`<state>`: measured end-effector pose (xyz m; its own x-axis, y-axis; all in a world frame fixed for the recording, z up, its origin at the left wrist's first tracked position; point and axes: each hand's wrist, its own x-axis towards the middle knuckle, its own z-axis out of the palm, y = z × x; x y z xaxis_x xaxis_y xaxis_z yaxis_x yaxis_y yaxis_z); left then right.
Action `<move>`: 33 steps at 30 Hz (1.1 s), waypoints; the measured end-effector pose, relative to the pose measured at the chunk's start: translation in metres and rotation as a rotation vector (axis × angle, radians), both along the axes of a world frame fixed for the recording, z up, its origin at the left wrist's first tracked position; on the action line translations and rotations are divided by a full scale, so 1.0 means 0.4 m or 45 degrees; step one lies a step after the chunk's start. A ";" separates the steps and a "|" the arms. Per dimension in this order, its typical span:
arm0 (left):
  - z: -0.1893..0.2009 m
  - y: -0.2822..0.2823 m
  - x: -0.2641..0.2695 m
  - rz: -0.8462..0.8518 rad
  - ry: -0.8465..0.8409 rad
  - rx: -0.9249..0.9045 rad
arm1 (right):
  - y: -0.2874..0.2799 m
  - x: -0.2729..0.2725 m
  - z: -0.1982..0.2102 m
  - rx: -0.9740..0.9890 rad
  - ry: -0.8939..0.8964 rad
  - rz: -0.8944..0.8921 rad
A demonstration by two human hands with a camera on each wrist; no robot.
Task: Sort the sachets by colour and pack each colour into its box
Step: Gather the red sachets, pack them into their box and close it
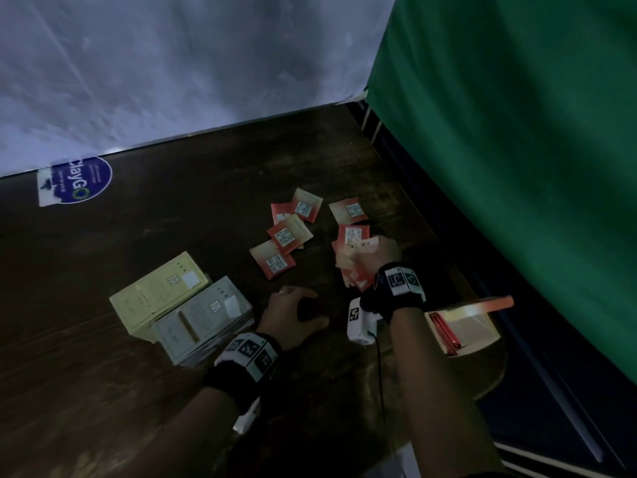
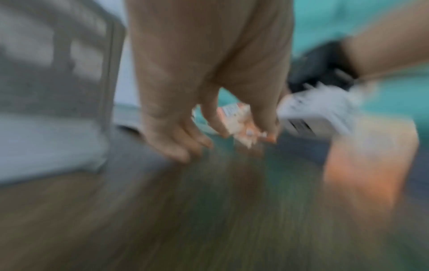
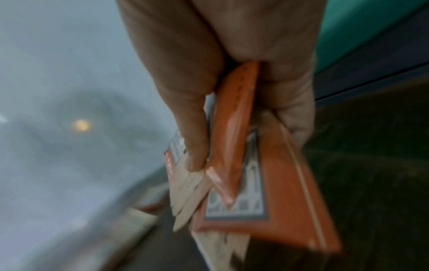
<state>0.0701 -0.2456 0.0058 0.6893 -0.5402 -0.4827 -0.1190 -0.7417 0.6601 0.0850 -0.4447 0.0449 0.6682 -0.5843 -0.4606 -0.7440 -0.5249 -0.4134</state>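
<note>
The right hand (image 1: 379, 253) pinches a fanned bunch of orange sachets (image 1: 355, 267), fingers curled round them; their open orange box (image 1: 462, 326) lies near and right of it. The left hand (image 1: 293, 315) rests loosely curled, holding nothing, farther from that box.

Dark wooden table (image 1: 103, 391) with blue round ClayGO sticker (image 1: 81, 181) (white backing torn) at far left edge; white plastic sheet (image 1: 172, 63) behind, green curtain (image 1: 517, 132) right.
</note>
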 end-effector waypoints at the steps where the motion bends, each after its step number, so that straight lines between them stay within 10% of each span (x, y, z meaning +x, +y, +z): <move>1: 0.017 -0.009 0.001 0.108 0.062 -0.147 | 0.011 -0.017 -0.001 0.087 -0.092 -0.048; 6: 0.103 -0.048 0.022 0.645 0.383 -0.692 | 0.098 -0.127 0.054 0.835 -0.587 -0.236; 10: 0.120 -0.050 0.040 0.612 0.237 -0.771 | 0.115 -0.147 0.036 1.193 -0.763 -0.442; 22: 0.125 -0.035 0.038 0.463 0.483 -1.049 | 0.139 -0.136 0.017 1.282 -0.816 -0.592; 33: 0.131 -0.030 0.076 0.742 0.532 -1.025 | 0.086 -0.161 0.072 1.013 -1.046 -0.761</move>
<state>0.1005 -0.2575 0.0582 0.8060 -0.4461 -0.3891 0.4603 0.0589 0.8858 0.0207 -0.4105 0.0737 0.6514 -0.6455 -0.3988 -0.1570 0.3995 -0.9032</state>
